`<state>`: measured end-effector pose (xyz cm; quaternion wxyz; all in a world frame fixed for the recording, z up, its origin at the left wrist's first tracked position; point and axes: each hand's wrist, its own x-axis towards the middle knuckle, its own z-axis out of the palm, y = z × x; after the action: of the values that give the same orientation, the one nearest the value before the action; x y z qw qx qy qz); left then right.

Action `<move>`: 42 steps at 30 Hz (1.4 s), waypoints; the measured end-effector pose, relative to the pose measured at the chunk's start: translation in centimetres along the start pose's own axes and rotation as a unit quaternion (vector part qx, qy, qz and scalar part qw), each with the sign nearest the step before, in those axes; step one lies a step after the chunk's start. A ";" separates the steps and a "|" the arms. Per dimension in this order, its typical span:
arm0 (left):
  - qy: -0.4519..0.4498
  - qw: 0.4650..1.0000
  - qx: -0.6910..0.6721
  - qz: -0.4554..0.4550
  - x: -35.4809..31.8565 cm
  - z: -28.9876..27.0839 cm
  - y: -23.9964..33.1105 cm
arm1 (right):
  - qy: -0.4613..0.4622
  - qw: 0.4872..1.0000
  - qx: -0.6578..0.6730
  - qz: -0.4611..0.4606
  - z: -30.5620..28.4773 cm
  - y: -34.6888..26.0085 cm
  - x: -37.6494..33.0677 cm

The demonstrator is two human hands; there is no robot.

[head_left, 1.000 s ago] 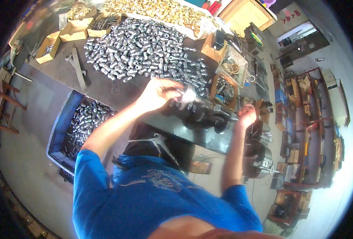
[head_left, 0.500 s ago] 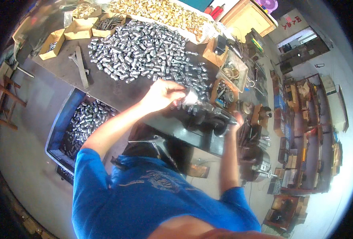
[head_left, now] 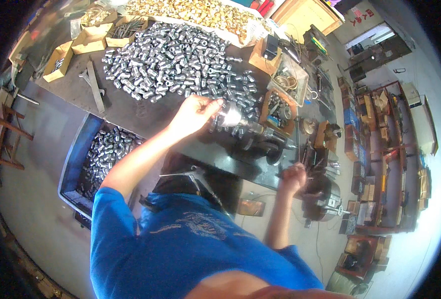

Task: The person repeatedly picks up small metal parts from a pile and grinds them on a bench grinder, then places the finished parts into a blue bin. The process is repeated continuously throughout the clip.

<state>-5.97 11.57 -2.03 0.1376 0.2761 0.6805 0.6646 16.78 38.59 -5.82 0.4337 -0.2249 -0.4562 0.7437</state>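
Note:
My left hand [head_left: 194,113] is closed in a pinch at the shiny round chuck [head_left: 232,116] of a small dark bench machine [head_left: 260,144]. Whatever lies between its fingertips is too small or hidden to name. Beyond this hand spreads a big heap of silver metal fittings [head_left: 170,62] on the dark bench [head_left: 126,107]. To the right, my right hand [head_left: 293,178] is just past the machine's other end, near its bench edge. Motion smears its fingers, so whether they grip a handle cannot be made out.
A blue crate [head_left: 70,172] of metal fittings stands below the bench at left. Brass-coloured parts [head_left: 195,12] lie at the back. Small cardboard boxes [head_left: 92,37] and a flat metal bar [head_left: 96,87] are at far left. An air blow gun [head_left: 198,178] is near my waist; shelves [head_left: 379,164] stand right.
My right hand has moved down and toward me, away from the machine's right end. My left hand stays by the chuck. The whole view has shifted slightly.

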 end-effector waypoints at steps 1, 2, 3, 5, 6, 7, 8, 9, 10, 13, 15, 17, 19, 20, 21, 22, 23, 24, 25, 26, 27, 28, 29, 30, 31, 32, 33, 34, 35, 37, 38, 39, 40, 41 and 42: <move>0.002 1.000 0.004 0.000 0.0 -0.1 0.0 | 0.003 0.999 0.022 0.042 -0.7 1.2 0.3; 0.000 1.000 0.006 -0.014 0.0 -0.1 0.0 | 0.073 0.995 -0.006 0.061 -0.1 2.2 0.8; -0.003 1.000 0.008 -0.026 0.1 -0.1 0.3 | 0.144 0.986 -0.033 0.077 0.9 3.0 1.5; -0.019 0.999 -0.015 -0.047 0.3 -0.5 1.0 | 0.128 0.984 -0.071 0.106 -0.8 5.3 5.0; -0.031 0.997 -0.039 -0.059 0.4 -1.0 1.3 | 0.110 0.988 -0.106 0.031 0.3 5.5 6.0; -0.043 0.995 -0.063 -0.071 0.3 -1.4 1.6 | 0.092 0.985 -0.139 -0.045 1.4 5.7 7.1; -0.001 0.991 -0.104 -0.089 0.3 -1.5 2.2 | 0.030 0.968 -0.206 -0.141 0.4 5.9 9.9; 0.004 0.990 -0.107 -0.090 0.2 -2.4 1.9 | -0.034 0.934 -0.270 -0.231 1.3 5.5 11.0; 0.020 0.991 -0.089 -0.101 -0.3 -3.4 1.7 | 0.001 0.951 -0.239 -0.195 1.8 4.9 11.6; 0.088 0.982 -0.034 -0.162 -4.3 -7.9 0.8 | 0.031 0.988 -0.100 -0.111 7.1 -0.7 8.4; 0.102 0.977 -0.011 -0.188 -8.4 -11.5 -1.0 | 0.034 0.994 -0.002 -0.100 7.5 -3.0 6.0; 0.172 0.961 -0.012 -0.217 -12.2 -13.3 -2.2 | -0.088 0.986 0.060 -0.131 5.1 -3.5 3.5; 0.190 0.924 0.173 -0.282 -16.4 -16.4 -6.3 | -0.080 0.993 0.023 -0.081 2.9 -3.4 1.3; 0.177 0.895 0.338 -0.230 -18.3 -17.4 -8.3 | -0.058 0.997 0.006 -0.053 2.0 -2.7 0.4; 0.158 0.840 0.492 -0.168 -19.3 -17.8 -8.8 | -0.035 0.999 -0.009 -0.028 1.3 -2.0 -0.2; 0.094 0.824 0.531 -0.174 -20.2 -18.4 -9.3 | -0.003 1.000 -0.016 0.012 0.4 -0.7 -0.2; 0.099 0.826 0.533 -0.157 -19.5 -17.9 -8.4 | 0.027 0.998 -0.023 0.050 -0.5 0.7 0.0; 0.104 0.829 0.532 -0.137 -17.6 -16.6 -7.1 | 0.001 0.997 0.031 0.070 -1.2 2.0 0.7; 0.107 0.832 0.533 -0.115 -15.4 -15.1 -5.9 | 0.015 0.998 -0.009 0.058 -1.8 3.3 1.8; 0.116 0.864 0.488 -0.048 -13.3 -13.6 -4.8 | 0.043 0.996 -0.037 0.063 -0.9 4.0 2.7; 0.125 0.889 0.441 0.020 -10.9 -11.9 -3.7 | 0.070 0.993 -0.063 0.069 0.3 4.6 3.5; 0.106 0.878 0.462 0.062 -8.3 -10.3 -3.2 | 0.065 0.995 -0.070 0.042 1.0 4.8 4.2; 0.109 0.880 0.452 0.095 -5.9 -8.5 -2.8 | 0.058 0.995 -0.077 0.017 1.6 5.0 4.8; 0.086 0.885 0.441 0.123 -3.6 -7.6 -3.5 | 0.051 0.995 -0.084 -0.007 2.2 5.1 5.2; 0.062 0.889 0.429 0.149 -1.6 -6.9 -4.5 | 0.049 0.994 -0.093 -0.001 2.6 5.0 5.1; 0.013 0.881 0.459 0.113 0.1 -6.3 -5.2 | 0.048 0.994 -0.103 0.004 3.0 4.9 5.0; -0.039 0.870 0.484 0.081 1.4 -5.7 -5.4 | 0.052 0.992 -0.114 0.005 3.0 4.5 5.0; -0.064 0.856 0.509 0.061 2.1 -5.4 -5.6 | 0.036 0.995 -0.091 -0.004 1.4 5.3 5.7; -0.078 0.855 0.511 0.051 2.6 -5.6 -6.1 | 0.024 0.993 -0.114 -0.028 1.1 5.6 5.3; -0.082 0.878 0.466 0.074 2.7 -6.2 -7.2 | 0.028 0.995 -0.098 0.012 0.4 5.5 5.1; -0.070 0.882 0.460 0.077 2.4 -6.3 -6.9 | 0.049 0.994 -0.093 0.024 0.8 5.3 4.5; -0.063 0.884 0.458 0.068 2.1 -6.3 -6.6 | 0.068 0.993 -0.088 0.037 1.4 4.9 4.0; -0.055 0.886 0.457 0.058 1.7 -6.3 -6.3 | 0.087 0.991 -0.084 0.049 1.7 4.9 3.6; -0.046 0.889 0.453 0.052 1.4 -6.1 -5.9 | 0.075 0.993 -0.074 0.051 1.2 5.0 3.7; -0.023 0.886 0.457 0.072 0.9 -6.0 -6.0 | 0.063 0.995 -0.065 0.052 0.4 5.1 3.8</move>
<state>-11.20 7.33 -7.24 -0.0359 0.3718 0.8839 0.2815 12.24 40.56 -9.84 0.4070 -0.3226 -0.4630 0.7183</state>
